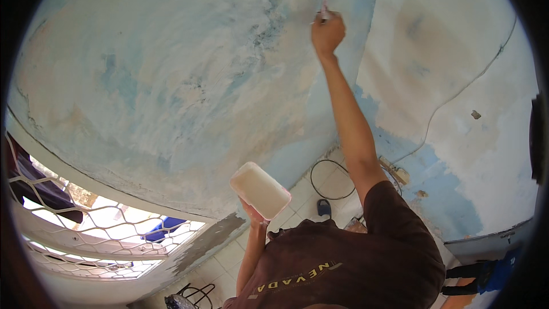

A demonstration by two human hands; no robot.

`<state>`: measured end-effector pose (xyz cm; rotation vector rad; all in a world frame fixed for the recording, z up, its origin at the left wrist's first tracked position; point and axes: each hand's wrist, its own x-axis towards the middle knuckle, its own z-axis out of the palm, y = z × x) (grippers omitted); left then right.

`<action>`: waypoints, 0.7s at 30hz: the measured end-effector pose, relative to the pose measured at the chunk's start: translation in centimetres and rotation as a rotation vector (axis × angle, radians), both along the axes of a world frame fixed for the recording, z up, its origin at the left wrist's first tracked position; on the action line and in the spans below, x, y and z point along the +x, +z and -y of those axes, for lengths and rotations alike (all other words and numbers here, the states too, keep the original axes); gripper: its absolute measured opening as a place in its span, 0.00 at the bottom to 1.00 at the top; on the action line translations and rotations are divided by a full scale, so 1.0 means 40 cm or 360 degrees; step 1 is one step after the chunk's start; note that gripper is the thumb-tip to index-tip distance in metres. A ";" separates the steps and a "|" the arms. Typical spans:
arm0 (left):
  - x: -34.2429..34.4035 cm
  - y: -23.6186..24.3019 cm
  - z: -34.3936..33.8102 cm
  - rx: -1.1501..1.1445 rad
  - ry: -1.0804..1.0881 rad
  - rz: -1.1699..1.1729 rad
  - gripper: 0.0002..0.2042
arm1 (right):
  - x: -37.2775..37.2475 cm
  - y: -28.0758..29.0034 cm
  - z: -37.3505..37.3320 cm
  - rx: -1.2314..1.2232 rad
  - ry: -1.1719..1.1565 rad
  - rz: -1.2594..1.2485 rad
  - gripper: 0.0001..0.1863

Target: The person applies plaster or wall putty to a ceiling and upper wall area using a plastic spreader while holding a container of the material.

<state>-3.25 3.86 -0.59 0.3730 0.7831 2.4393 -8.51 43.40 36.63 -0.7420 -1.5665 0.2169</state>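
Stretched high up, my right hand is closed round a small pale tool, probably a paintbrush, whose blurred tip is at the patchy blue and whitish wall. Whether the tip touches the surface I cannot tell. Low in front of my body, my left hand grips a white rectangular plastic tub from below and the side. The tub's inside looks pale and smooth; how full it is does not show clearly.
A window with a wavy metal grille lies at lower left. On the right wall a thin cable hangs down. A dark cable loop and a slipper are on the tiled floor. Blue cloth shows at lower right.
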 end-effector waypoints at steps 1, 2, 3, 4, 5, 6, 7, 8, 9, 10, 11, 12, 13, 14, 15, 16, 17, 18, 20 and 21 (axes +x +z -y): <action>0.009 0.020 -0.002 0.0034 -0.0023 0.0026 0.25 | -0.030 0.011 0.034 -0.0005 -0.0034 0.0064 0.26; 0.009 0.042 0.004 0.0067 -0.0028 0.0043 0.25 | -0.080 -0.014 0.093 0.0326 -0.0002 0.0014 0.27; 0.009 0.050 0.017 0.0026 0.0068 -0.0016 0.25 | -0.101 -0.029 0.205 0.0552 0.0053 -0.0006 0.28; 0.012 0.050 0.021 -0.0016 0.0152 -0.0066 0.26 | -0.081 -0.036 0.315 0.0808 0.0248 -0.0167 0.12; 0.014 0.052 0.026 -0.0056 0.0229 -0.0115 0.26 | -0.056 -0.070 0.394 0.0964 0.0493 -0.0121 0.12; 0.019 0.055 0.022 0.0022 0.0137 0.0033 0.27 | -0.019 -0.108 0.467 0.1012 0.0704 -0.0095 0.12; 0.013 0.060 0.018 0.0090 0.0036 0.0191 0.28 | 0.022 -0.159 0.517 0.0955 0.0935 0.0097 0.11; 0.009 0.065 0.020 0.0157 -0.0058 0.0352 0.29 | 0.051 -0.197 0.550 0.0797 0.1220 0.0042 0.11; 0.010 0.079 0.023 0.0153 -0.0056 0.0309 0.30 | 0.080 -0.232 0.574 0.0630 0.1500 -0.0010 0.11; 0.008 0.095 0.025 0.0148 -0.0051 0.0264 0.30 | 0.116 -0.266 0.595 0.0321 0.1551 -0.0009 0.11; 0.011 0.116 0.027 0.0148 -0.0049 0.0229 0.30 | 0.161 -0.296 0.611 0.0010 0.1587 0.0010 0.12; 0.016 0.125 0.026 0.0217 -0.0070 0.0350 0.31 | 0.198 -0.328 0.617 -0.0306 0.1606 0.0050 0.13; 0.022 0.132 0.033 0.0280 -0.0075 0.0475 0.31 | 0.230 -0.352 0.622 -0.0387 0.1580 0.0176 0.13; 0.024 0.137 0.047 0.0310 -0.0126 0.0457 0.30 | 0.266 -0.373 0.631 -0.0476 0.1557 0.0306 0.14; 0.028 0.135 0.060 0.0334 -0.0182 0.0455 0.30 | 0.303 -0.400 0.649 -0.0577 0.1524 0.0448 0.14; 0.047 0.172 0.066 0.0244 -0.0081 0.0331 0.29 | 0.326 -0.431 0.674 -0.0530 0.1543 0.0557 0.14; 0.058 0.203 0.067 0.0149 0.0016 0.0206 0.29 | 0.338 -0.450 0.691 -0.0476 0.1571 0.0666 0.14; 0.050 0.184 0.072 0.0191 -0.0047 0.0286 0.28 | 0.341 -0.463 0.708 -0.0405 0.1604 0.0765 0.14; 0.060 0.136 0.083 0.0352 -0.0169 0.0434 0.27 | 0.354 -0.504 0.754 -0.0464 0.1619 0.1052 0.16; 0.054 0.116 0.086 0.0476 -0.0229 0.0471 0.27 | 0.351 -0.525 0.780 -0.0510 0.1614 0.1200 0.16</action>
